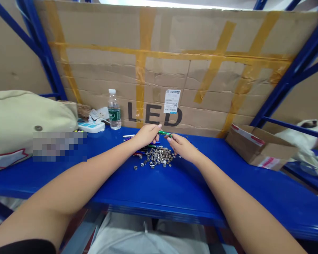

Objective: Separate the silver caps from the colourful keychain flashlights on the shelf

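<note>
A green pen (164,133) is held between my two hands, above the blue table (153,187). My left hand (147,136) is closed on its left end, fingers wrapped round it. At the pen's right end, the thumb and fingers of my right hand (182,145) pinch it; whether they also hold a small part there I cannot make out. Just below the hands lies a loose pile of small round metallic pieces (159,155). Several pens in blue, white, red and dark colours, such as a red pen (137,154), lie beside and partly under my left hand.
Behind the table stands a big taped cardboard panel (103,77). A water bottle (115,110) and a power strip (92,127) are at the back left, near a beige bag (29,116). An open cardboard box (257,146) sits at right. Blue metal posts (288,74) flank the table.
</note>
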`<move>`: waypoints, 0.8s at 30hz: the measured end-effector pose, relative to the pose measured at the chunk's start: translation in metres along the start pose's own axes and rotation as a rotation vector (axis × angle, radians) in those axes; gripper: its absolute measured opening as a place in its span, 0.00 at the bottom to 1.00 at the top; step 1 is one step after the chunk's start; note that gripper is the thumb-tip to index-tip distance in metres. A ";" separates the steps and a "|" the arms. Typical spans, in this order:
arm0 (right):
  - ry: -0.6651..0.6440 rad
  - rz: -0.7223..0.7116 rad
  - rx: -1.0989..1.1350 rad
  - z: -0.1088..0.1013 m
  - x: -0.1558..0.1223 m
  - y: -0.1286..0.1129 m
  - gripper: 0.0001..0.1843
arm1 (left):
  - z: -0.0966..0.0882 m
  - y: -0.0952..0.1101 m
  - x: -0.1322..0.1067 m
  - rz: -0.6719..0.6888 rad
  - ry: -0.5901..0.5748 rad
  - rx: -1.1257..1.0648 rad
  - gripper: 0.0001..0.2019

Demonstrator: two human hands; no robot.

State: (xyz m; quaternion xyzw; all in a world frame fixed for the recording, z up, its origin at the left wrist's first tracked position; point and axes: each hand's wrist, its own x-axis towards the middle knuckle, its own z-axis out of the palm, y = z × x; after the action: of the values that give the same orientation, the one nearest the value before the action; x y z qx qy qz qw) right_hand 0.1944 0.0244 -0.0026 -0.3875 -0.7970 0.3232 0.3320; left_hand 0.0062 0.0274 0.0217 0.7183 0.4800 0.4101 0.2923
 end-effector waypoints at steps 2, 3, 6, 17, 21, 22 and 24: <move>-0.016 0.008 0.001 0.002 0.000 0.000 0.11 | 0.001 0.001 -0.002 0.001 0.005 -0.022 0.18; -0.027 0.019 0.029 0.003 0.000 0.000 0.12 | 0.001 0.001 -0.002 0.004 0.006 -0.027 0.17; -0.102 0.056 0.213 0.004 -0.001 -0.001 0.14 | -0.001 0.001 -0.003 0.028 0.011 -0.026 0.17; -0.086 0.153 0.079 0.003 0.001 0.003 0.09 | -0.003 0.001 -0.007 0.297 -0.048 0.204 0.17; 0.004 0.115 -0.059 0.005 0.004 0.008 0.03 | -0.002 0.004 -0.007 0.311 -0.007 0.273 0.17; 0.022 0.113 -0.053 0.005 0.005 0.009 0.02 | -0.003 0.005 -0.007 0.311 0.002 0.283 0.17; 0.055 0.104 0.001 0.006 0.006 0.011 0.01 | -0.004 0.005 -0.007 0.341 0.008 0.339 0.17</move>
State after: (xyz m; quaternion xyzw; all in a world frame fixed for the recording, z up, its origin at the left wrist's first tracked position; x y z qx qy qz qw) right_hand 0.1911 0.0334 -0.0122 -0.4370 -0.7661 0.3296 0.3368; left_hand 0.0032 0.0192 0.0255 0.8262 0.4147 0.3701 0.0922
